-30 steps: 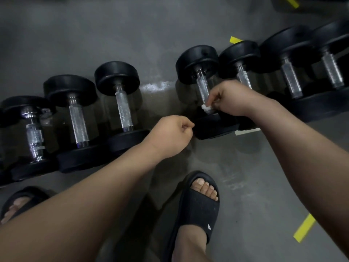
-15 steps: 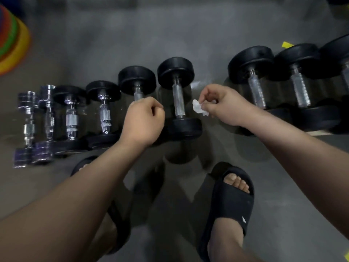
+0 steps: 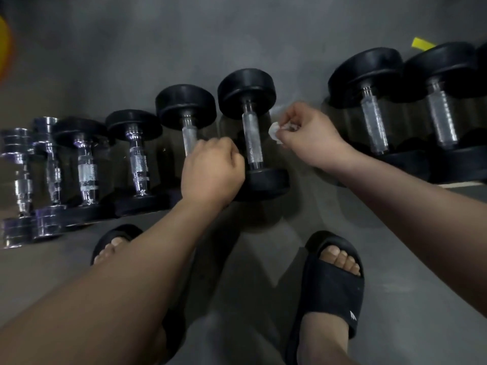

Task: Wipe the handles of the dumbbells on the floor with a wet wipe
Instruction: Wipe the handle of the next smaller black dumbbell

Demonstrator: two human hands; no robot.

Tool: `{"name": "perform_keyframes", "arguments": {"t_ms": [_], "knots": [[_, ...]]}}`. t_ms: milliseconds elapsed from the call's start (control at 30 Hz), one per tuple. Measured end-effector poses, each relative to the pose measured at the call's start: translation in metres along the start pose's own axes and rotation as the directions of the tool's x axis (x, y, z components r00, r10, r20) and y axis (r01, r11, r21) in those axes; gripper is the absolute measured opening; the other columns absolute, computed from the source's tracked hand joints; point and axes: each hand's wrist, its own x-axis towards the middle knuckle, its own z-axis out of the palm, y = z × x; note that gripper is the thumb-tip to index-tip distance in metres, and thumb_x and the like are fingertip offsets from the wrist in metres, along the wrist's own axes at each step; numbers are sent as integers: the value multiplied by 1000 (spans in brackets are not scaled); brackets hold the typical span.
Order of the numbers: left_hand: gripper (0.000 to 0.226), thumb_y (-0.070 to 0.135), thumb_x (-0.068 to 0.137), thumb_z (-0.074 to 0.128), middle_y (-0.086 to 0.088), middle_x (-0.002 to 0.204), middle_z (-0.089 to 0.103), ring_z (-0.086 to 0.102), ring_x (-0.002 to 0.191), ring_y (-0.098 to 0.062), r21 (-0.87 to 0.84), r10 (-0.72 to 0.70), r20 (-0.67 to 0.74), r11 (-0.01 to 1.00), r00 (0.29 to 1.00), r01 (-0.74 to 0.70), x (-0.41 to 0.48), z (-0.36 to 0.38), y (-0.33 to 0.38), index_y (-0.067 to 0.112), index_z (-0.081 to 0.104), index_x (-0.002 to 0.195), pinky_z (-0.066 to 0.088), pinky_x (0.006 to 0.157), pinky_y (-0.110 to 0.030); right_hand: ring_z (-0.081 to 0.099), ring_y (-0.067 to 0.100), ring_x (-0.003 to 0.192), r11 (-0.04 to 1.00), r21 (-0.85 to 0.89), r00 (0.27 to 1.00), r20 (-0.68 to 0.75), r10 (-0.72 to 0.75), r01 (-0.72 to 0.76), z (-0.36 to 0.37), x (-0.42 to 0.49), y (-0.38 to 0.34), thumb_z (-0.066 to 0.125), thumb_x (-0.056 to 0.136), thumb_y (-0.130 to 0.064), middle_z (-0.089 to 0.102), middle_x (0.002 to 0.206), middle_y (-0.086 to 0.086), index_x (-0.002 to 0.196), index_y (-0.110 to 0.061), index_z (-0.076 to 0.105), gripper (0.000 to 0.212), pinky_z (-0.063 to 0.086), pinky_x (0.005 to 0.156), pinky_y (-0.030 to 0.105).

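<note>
The right hand (image 3: 308,133) pinches a crumpled white wet wipe (image 3: 275,131) between thumb and fingers, holding it above the grey floor (image 3: 158,48) just to the right of the knurled handle (image 3: 252,143) of a black dumbbell (image 3: 246,88), with a narrow gap between wipe and metal. That dumbbell lies in a row with its ends pointing away from and toward the person. The left hand (image 3: 210,169) hangs just left of the same handle, its fingers clenched into a fist with nothing visible inside; it covers the near end of the neighbouring dumbbell (image 3: 184,104), whose handle runs under the knuckles. Further left the row continues with smaller dumbbells (image 3: 134,125), ending in chrome ones (image 3: 19,156) that are blurred. To the right, well apart from the wipe, lie two larger black dumbbells (image 3: 369,72), with a strip of yellow tape (image 3: 421,44) on the floor behind them. Below the arms, both feet stand in black slides (image 3: 334,291), toes toward the row.
</note>
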Motion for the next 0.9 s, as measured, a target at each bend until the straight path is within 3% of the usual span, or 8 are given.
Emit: {"name": "perform_keyframes", "arguments": {"t_ms": [100, 267, 333, 400, 533, 667, 800, 900], "knots": [[26, 29, 92, 43, -4, 95, 70, 57, 94, -29, 84, 16, 21, 996, 1000, -17, -1, 4, 5, 15, 66, 96, 47, 84, -43, 54, -11, 58, 999, -10, 999, 4, -51, 51, -2, 8, -12, 64, 88, -7, 66, 81, -3, 100, -11, 60, 13, 37, 56, 4], [26, 33, 97, 36, -8, 86, 67, 56, 87, -34, 169, -14, 57, 986, 998, 4, -5, 13, 15, 19, 48, 78, 40, 74, -42, 59, -5, 80, 960, -217, 980, 126, -151, 176, -7, 23, -29, 64, 85, -11, 66, 86, -17, 92, -26, 71, 18, 41, 65, 7], [30, 35, 92, 33, -8, 83, 67, 56, 84, -34, 225, -19, 49, 974, 999, 7, -7, 14, 17, 18, 52, 77, 37, 71, -41, 62, -1, 87, 942, -256, 969, 172, -176, 217, -13, 26, -34, 64, 86, -14, 67, 91, -18, 94, -26, 73, 17, 39, 67, 2], [33, 36, 91, 33, -7, 84, 67, 56, 85, -33, 259, -23, 49, 966, 999, 9, -6, 15, 18, 17, 58, 79, 35, 71, -40, 63, 4, 90, 933, -278, 966, 179, -184, 229, -15, 30, -35, 68, 85, -24, 68, 96, -13, 93, -28, 71, 9, 45, 71, 11], [36, 38, 92, 33, -6, 88, 67, 56, 87, -32, 290, -21, 46, 957, 999, 7, -4, 17, 20, 18, 61, 83, 29, 71, -39, 61, 6, 83, 952, -228, 978, 77, -194, 206, -2, 36, -26, 79, 80, -44, 65, 91, -8, 83, -25, 64, 24, 47, 68, 21], [31, 37, 91, 37, -6, 86, 67, 57, 84, -32, 279, -11, 34, 960, 999, 1, -3, 20, 20, 19, 57, 77, 28, 69, -38, 58, 5, 78, 979, -133, 985, -54, -165, 157, 18, 30, -12, 74, 85, -29, 62, 86, -8, 88, -19, 59, 18, 39, 60, 7], [26, 36, 91, 35, -5, 84, 64, 56, 81, -30, 236, -5, 47, 972, 999, -6, -2, 22, 24, 22, 45, 73, 32, 68, -37, 58, -1, 75, 989, -49, 984, -103, -143, 138, 24, 28, -3, 66, 85, -17, 62, 89, -10, 99, -23, 55, 19, 39, 61, 7], [26, 36, 93, 35, -4, 84, 63, 54, 79, -28, 244, -10, 54, 970, 999, -4, -2, 24, 22, 22, 45, 73, 34, 67, -37, 56, -2, 81, 984, -74, 974, -144, -173, 164, 28, 31, 2, 65, 87, -14, 61, 97, -6, 95, -24, 64, 13, 41, 70, 9]]}}
